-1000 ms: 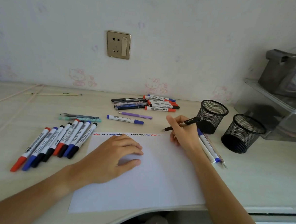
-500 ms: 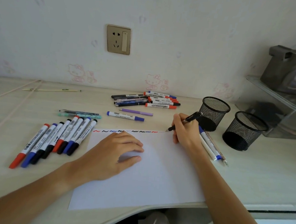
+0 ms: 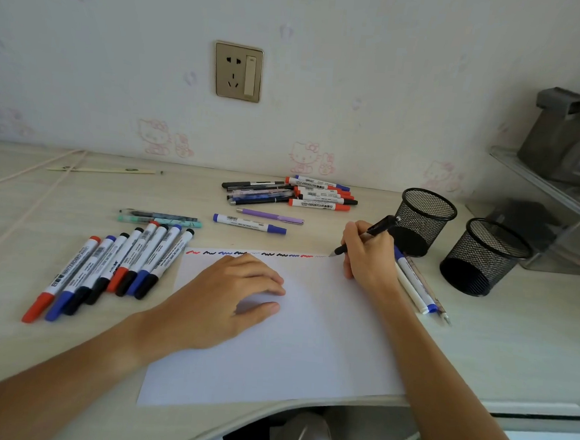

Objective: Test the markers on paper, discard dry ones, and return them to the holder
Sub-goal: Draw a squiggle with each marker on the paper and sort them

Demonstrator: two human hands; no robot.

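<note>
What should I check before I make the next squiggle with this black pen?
1. Left hand flat on the paper, steadying it: ok.
2. Right hand grips the black pen: ok.
3. Pen tip over the paper's top edge: ok.
4. Bare room right of the squiggles: not ok, only a small gap remains.
5. Pen has ink: cannot tell.
6. Mesh holders within reach: ok.

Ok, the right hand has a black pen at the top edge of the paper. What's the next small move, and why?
Probably draw a short squiggle just right of the last mark. The right hand grips the black pen with its tip at the paper top edge, where the row of squiggles ends, and the left hand rests on the sheet to steady it.
</note>
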